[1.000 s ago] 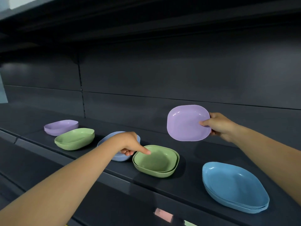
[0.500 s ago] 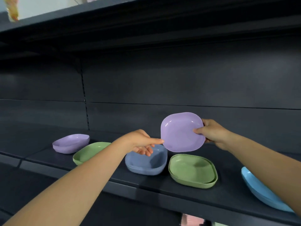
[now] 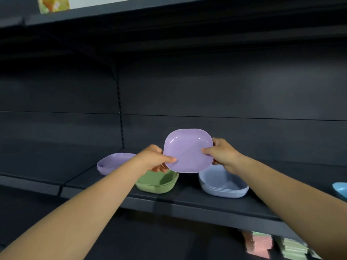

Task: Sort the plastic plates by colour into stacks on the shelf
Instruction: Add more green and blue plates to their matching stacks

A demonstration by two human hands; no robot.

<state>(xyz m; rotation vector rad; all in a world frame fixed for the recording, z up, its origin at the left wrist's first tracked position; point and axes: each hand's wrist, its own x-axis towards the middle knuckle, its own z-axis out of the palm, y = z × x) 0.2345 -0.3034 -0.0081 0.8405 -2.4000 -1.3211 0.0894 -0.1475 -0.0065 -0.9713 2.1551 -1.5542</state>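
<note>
- Two hands hold one lilac plate [image 3: 188, 150] in the air above the shelf [image 3: 187, 200]: left hand [image 3: 156, 158] pinches its left rim, right hand [image 3: 221, 153] pinches its right rim.
- Lilac stack [image 3: 114, 163] rests toward the shelf's left end, beyond the green stack [image 3: 157, 182]; the grey-blue stack [image 3: 222, 182] sits right of the green one.
- Risk 1: during a handover, both thin pinches may loosen together, so the tilted plate could drop onto the stacks below.
- Risk 2: carried low toward the lilac stack, the plate may clip the green stack and push it toward the front edge.
- Risk 3: set down askew, it may fail to nest and slide off.
</note>
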